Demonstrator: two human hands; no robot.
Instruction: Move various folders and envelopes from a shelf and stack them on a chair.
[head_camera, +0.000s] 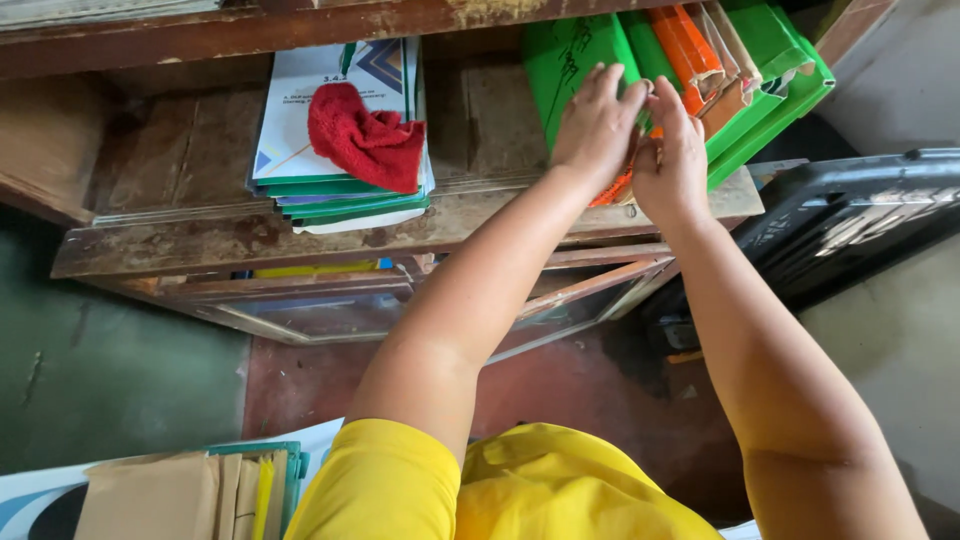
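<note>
**Both hands in the row of folders on the shelf**

Your left hand (598, 122) lies flat against a green folder (570, 62), fingers stretched and loose, gripping nothing. Your right hand (672, 160) pinches into the row just beside it, fingertips curled around the edge of an orange folder (690, 45) (how firm the hold is, you cannot tell). More green folders (770, 80) lean to the right of the orange one, all standing tilted on the worn wooden shelf (250, 240). Further left on that shelf lies a flat stack of booklets (350, 195), white cover on top with green edges below, and a red cloth (365, 140) rests on it. Below, at your left side, brown envelopes (160, 495) sit in a pile. A dark plastic crate (850, 220) stands to the right.
</note>
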